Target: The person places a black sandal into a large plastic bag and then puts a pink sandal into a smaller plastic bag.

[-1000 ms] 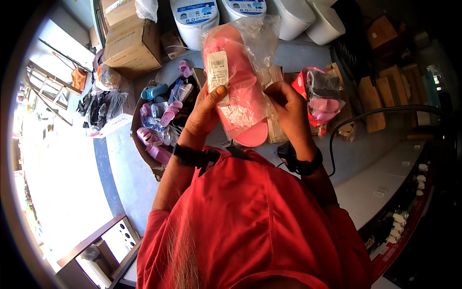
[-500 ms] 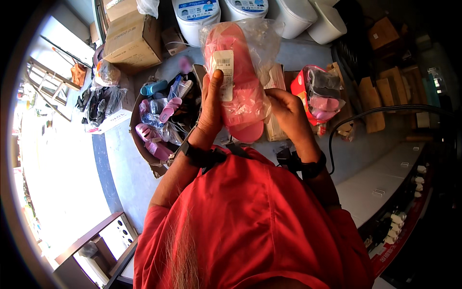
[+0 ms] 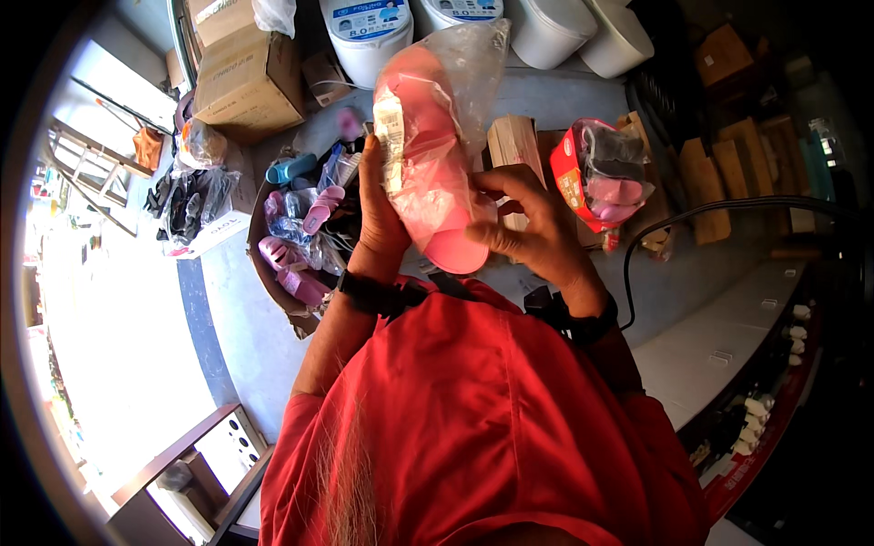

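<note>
A pink slipper (image 3: 428, 118) in a clear plastic bag (image 3: 482, 68) is held up in front of my chest, its narrower end pointing toward me. A white paper label (image 3: 390, 136) with a barcode lies along its left side. My left hand (image 3: 382, 218) is closed around the left edge, thumb upright beside the label. At the lower right edge, my right hand (image 3: 533, 218) has its curved fingers and thumb around the bagged slipper, the thumb over its face. Whether a second slipper lies behind cannot be seen.
On the floor to the left, a torn cardboard box (image 3: 259, 246) holds several bagged slippers. A red bag (image 3: 569, 173) with grey and pink footwear stands at the right. Farther off are white lidded buckets (image 3: 373, 50) and a large carton (image 3: 241, 86). A black cable (image 3: 683, 217) loops at right.
The slipper has turned, so its label now sits at the left edge. My right hand has shifted its hold, and its thumb now shows over the slipper's lower part.
</note>
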Demonstrator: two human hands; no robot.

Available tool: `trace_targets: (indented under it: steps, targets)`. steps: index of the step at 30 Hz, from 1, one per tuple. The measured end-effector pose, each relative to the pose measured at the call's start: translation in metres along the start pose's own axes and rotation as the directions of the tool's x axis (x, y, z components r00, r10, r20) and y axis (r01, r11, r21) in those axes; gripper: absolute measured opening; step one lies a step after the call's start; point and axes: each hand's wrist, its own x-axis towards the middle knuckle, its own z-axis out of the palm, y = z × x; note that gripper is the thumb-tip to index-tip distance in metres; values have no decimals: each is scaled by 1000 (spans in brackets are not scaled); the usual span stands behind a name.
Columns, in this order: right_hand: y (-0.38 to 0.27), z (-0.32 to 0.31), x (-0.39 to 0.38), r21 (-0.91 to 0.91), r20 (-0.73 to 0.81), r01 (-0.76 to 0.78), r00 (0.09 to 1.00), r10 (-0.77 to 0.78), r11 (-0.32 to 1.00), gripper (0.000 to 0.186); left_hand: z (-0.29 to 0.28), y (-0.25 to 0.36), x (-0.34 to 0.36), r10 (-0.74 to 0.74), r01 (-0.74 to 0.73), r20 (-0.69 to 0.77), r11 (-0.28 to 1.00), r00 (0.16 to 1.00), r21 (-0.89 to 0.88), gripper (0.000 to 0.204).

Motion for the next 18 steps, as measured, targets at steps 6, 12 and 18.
trace_targets:
  steps: [6,12,18]
  targets:
    - [-3,4,-2,-188,-29,176,982,-184,966,34,-4,4,0,-1,0,-49,999,999,-36,55]
    - [1,8,0,-221,-162,231,949,-269,947,23,-5,5,-3,14,-15,-67,1000,998,-19,54]
    - [-11,17,2,-304,-197,171,951,-237,937,25,5,4,-7,54,-59,-74,996,996,-66,55]
